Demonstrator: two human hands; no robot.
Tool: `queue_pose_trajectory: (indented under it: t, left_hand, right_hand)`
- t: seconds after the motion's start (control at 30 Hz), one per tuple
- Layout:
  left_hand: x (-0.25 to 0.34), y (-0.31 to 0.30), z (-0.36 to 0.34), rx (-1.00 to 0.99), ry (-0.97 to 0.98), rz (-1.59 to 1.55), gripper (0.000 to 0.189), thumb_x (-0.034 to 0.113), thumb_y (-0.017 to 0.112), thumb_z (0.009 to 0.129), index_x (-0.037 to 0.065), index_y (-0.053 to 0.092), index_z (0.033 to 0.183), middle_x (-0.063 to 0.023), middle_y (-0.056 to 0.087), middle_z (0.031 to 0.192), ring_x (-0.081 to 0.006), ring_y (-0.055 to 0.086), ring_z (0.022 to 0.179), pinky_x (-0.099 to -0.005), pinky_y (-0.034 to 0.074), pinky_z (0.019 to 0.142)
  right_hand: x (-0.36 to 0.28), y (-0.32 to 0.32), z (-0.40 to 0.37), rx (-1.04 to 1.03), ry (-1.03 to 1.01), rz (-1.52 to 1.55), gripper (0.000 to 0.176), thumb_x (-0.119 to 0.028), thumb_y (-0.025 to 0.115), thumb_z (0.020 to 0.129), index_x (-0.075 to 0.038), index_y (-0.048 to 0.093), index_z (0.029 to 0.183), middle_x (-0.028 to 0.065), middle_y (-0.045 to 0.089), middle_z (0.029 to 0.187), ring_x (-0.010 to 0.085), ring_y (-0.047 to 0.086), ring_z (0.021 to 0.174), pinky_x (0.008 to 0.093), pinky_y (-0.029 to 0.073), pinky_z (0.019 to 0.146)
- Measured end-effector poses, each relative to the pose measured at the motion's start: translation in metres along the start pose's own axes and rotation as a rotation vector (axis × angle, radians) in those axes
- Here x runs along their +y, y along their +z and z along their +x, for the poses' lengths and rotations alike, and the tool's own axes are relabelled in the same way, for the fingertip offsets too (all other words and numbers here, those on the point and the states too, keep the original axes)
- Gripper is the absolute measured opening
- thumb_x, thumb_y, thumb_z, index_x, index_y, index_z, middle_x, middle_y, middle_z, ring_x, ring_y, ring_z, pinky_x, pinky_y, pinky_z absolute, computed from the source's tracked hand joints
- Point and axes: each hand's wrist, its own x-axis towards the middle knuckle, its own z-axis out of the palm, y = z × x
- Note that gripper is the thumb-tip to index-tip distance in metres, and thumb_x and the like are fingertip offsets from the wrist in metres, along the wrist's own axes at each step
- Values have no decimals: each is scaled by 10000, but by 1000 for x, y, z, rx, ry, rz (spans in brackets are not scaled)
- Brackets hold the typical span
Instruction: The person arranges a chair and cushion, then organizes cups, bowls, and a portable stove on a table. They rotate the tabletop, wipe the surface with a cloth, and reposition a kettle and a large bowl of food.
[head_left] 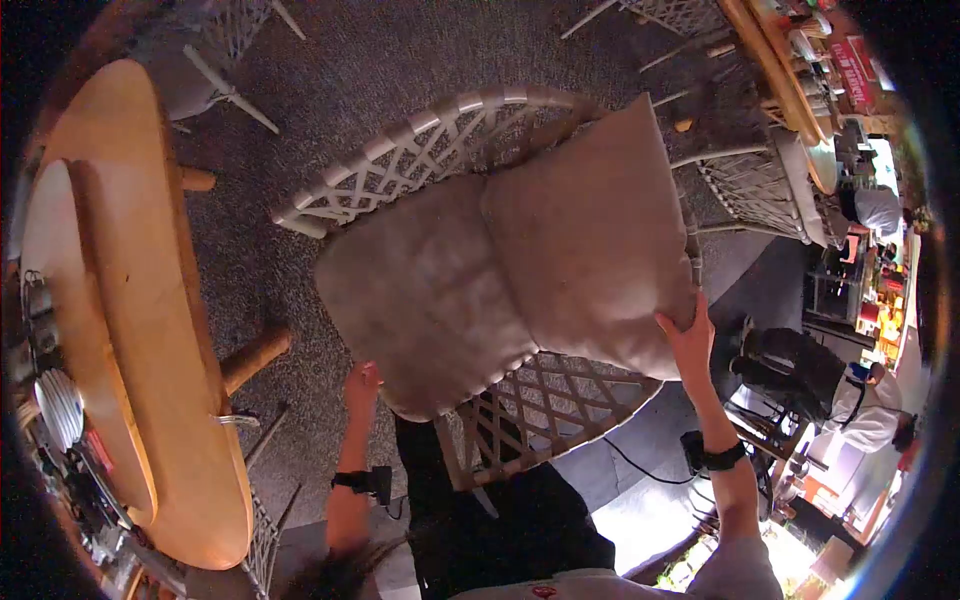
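Head view: The two-section taupe padded cushion (430, 290) lies on the pale, lattice-woven chair (385, 146). The right hand (693, 340) pinches the back section's lower right corner. The left hand (362, 385) is curled beside the seat section; contact cannot be confirmed. Hazard: pulling one corner alone may skew the cushion. The white, ribbed, rounded object (60, 410) may be a container; contents are indiscernible.

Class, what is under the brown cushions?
Parts of the lattice chair show beyond the cushions, with carpet visible through the gaps. Whatever lies directly underneath is covered and cannot be seen.
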Motion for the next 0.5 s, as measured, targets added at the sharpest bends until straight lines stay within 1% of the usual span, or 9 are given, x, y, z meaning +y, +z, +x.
queue_pose_trajectory:
  t: [0.03,0.13,0.17,0.23,0.27,0.33,0.4,0.43,0.5]
  left_hand:
    - [9,0,-6,-33,-20,-32,243,186,519,822,10,546,988,-103,594,722,-193,595,669,-317,461,600]
    - [27,1,-22,-65,-32,3,233,182,520,830,13,541,990,-109,595,756,-171,589,700,-310,454,644]
    - [29,0,-25,-65,7,22,228,175,515,833,12,540,990,-111,597,774,-172,587,715,-308,454,652]
    - [33,-3,-39,-63,80,59,218,162,505,841,8,539,992,-117,601,810,-175,584,746,-302,454,667]
    - [57,-9,-46,-122,51,-69,223,152,504,838,13,523,1011,-111,596,852,-180,583,770,-303,460,677]
    - [161,-40,-79,-241,-5,-313,243,131,503,834,22,492,1051,-98,587,935,-190,581,818,-306,472,698]
    - [271,-75,-138,-344,196,-581,302,202,478,846,-17,498,1053,-134,588,911,-214,572,814,-300,436,744]
    - [319,-103,-187,-389,253,-613,321,222,457,847,-25,499,1047,-137,587,908,-219,575,809,-310,445,729]
    - [377,-144,-254,-506,473,-692,328,224,469,840,-19,495,1058,-136,579,928,-222,570,824,-314,446,735]
  right_hand:
    - [-4,-4,-3,-19,17,32,644,-316,729,629,-58,451,1151,166,559,1009,324,551,916,393,440,761]
    - [-2,2,-20,158,-212,-66,595,-339,722,632,-40,494,1093,152,579,953,316,572,856,392,452,727]
    - [-14,1,-23,142,-166,-49,628,-373,702,650,-20,464,1111,164,565,977,317,561,882,405,442,748]
    - [-2,13,-14,132,-129,-238,682,-404,691,654,-12,426,1145,181,551,1012,325,549,914,411,434,769]
    - [3,20,-6,132,-113,-327,709,-419,685,656,-8,407,1162,189,543,1030,329,544,930,414,430,780]
    - [12,10,10,54,-154,-246,752,-456,665,663,-12,367,1193,213,522,1065,346,527,960,418,424,797]
    - [20,-1,18,-48,-195,-152,769,-462,658,665,-11,347,1205,229,513,1069,361,517,970,423,421,798]
    - [24,-6,19,-110,-217,-101,765,-451,661,665,-7,346,1201,234,515,1056,367,516,965,426,421,791]
    - [19,-12,23,-157,-271,-57,762,-444,664,662,-3,349,1197,240,515,1042,376,509,966,429,420,789]
